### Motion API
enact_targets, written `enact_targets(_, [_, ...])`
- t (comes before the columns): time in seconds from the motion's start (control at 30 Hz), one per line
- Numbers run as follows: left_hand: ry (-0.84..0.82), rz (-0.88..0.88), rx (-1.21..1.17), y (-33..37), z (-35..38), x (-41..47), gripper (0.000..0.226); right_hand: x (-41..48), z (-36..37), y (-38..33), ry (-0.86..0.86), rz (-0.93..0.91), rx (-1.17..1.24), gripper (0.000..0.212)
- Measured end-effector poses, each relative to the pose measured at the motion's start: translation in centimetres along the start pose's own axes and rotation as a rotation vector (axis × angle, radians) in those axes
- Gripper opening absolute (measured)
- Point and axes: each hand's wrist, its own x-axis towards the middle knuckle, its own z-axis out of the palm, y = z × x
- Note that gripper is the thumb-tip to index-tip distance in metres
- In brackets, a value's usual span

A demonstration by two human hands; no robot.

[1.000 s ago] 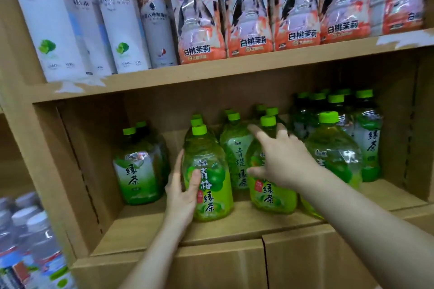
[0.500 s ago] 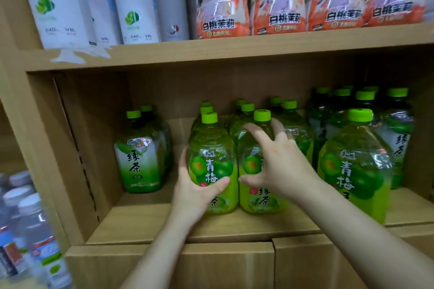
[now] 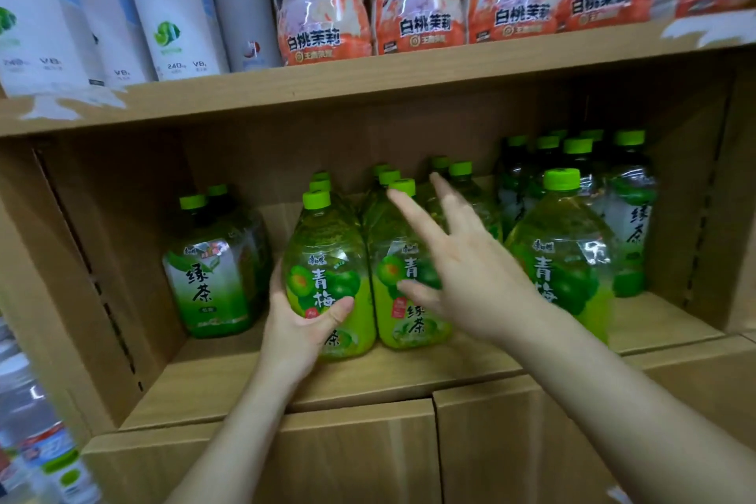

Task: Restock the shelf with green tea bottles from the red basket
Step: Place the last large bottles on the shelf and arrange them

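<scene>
Risk first: the front plum green tea bottle (image 3: 329,258) stands close to the shelf (image 3: 368,376) lip, its flank touching the neighbour bottle (image 3: 409,315). A sideways shove from me could tip either one forward off the lip, or knock over the rows behind. Left grip (image 3: 304,325) is clamped low on the front bottle, thumb across the label, fingers round its left side. The bottle is upright in that grip, base on the shelf board. Right grip (image 3: 470,270) is apart, fingers splayed in front of the neighbour; contact I cannot tell. Red basket not in view.
</scene>
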Motion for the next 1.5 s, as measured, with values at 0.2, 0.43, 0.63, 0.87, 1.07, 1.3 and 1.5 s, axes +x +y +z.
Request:
enact_targets(0.2, [0.070, 0.120, 0.114, 0.7, 0.4, -0.8, 0.108, -5.6, -3.7, 4.4, 0.690, 0.355, 0.008, 0.077])
enact_targets(0.43, [0.084, 0.112, 0.093, 0.7, 0.6, -0.9, 0.106, -5.3, 1.3, 6.5, 0.510, 0.549, 0.180, 0.094])
enact_targets(0.63, [0.076, 0.122, 0.080, 0.7, 0.6, -0.9, 0.102, -3.5, 2.0, 7.8, 0.292, 0.419, 0.546, 0.098])
enact_targets(0.87, [0.055, 0.085, 0.064, 0.6, 0.6, -0.6, 0.114, -1.7, 3.0, 8.7, 0.126, 0.529, 0.919, 0.096])
enact_targets(1.07, [0.043, 0.012, 0.026, -0.2, 0.6, 0.0, 0.122, -1.2, 4.6, 9.7, 0.172, 0.539, 0.900, 0.093])
enact_targets(1.3, [0.049, -0.008, 0.032, 0.4, 0.9, -0.4, 0.117, -1.0, 4.7, 9.7, 0.166, 0.542, 0.906, 0.089])
enact_targets(1.5, [0.202, 0.135, 0.356, 3.5, 3.0, -2.5, 0.126, -3.2, 5.0, 6.4, 0.250, 0.578, 0.603, 0.103])
